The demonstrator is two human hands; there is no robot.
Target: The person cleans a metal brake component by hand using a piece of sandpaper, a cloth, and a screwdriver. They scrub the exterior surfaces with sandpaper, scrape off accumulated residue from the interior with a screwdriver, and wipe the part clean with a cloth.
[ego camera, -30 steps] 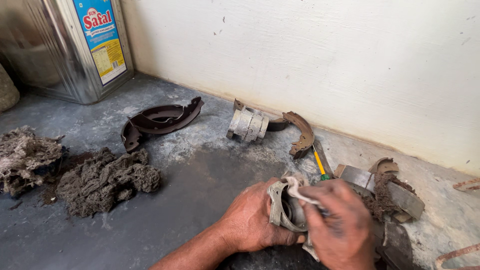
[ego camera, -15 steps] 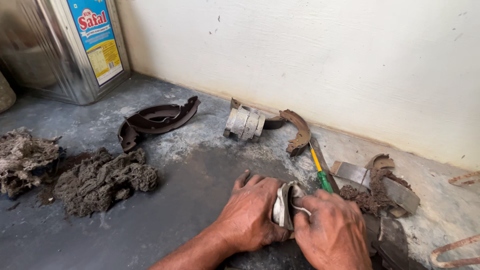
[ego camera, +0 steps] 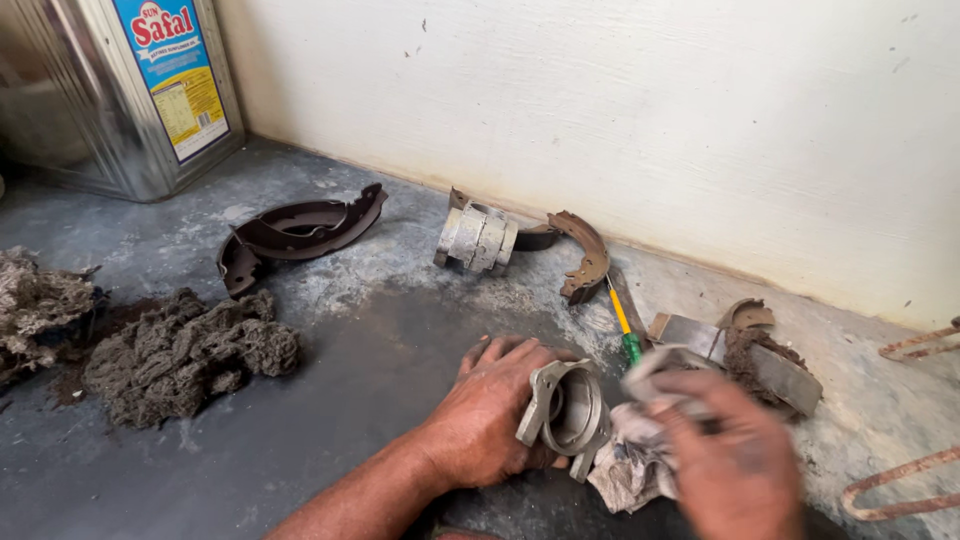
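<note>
At the upper left of the frame a big metal tin [ego camera: 120, 90] is standing against the wall, and below it, along the left edge, two heaps of dirty grey fluff [ego camera: 185, 352] are lying on the grey floor [ego camera: 330, 400]. A dark curved brake shoe [ego camera: 295, 232] is resting just right of the tin, with a stack of pale metal rings [ego camera: 475, 238] and a rusty brown shoe [ego camera: 585, 255] further along by the wall.

Low in the middle, the left hand [ego camera: 490, 410] is gripping a grey metal ring housing [ego camera: 565, 410], its fingers wrapped around the left side and holding the part tilted, open face toward the camera. Half a second ago both hands were pressed together over this part with the cloth tucked inside; now the right hand [ego camera: 730, 455] is pulling away to the lower right (blurred by its motion), so the bore of the housing is showing bare. The wiping stroke appears to be ending or pausing.

The right hand is clenching a crumpled white rag [ego camera: 630, 465], which is hanging just beside the housing. Behind it a yellow-and-green screwdriver [ego camera: 622, 325] is lying on the floor, near a pile of flat metal pieces [ego camera: 770, 365] at the right.
</note>
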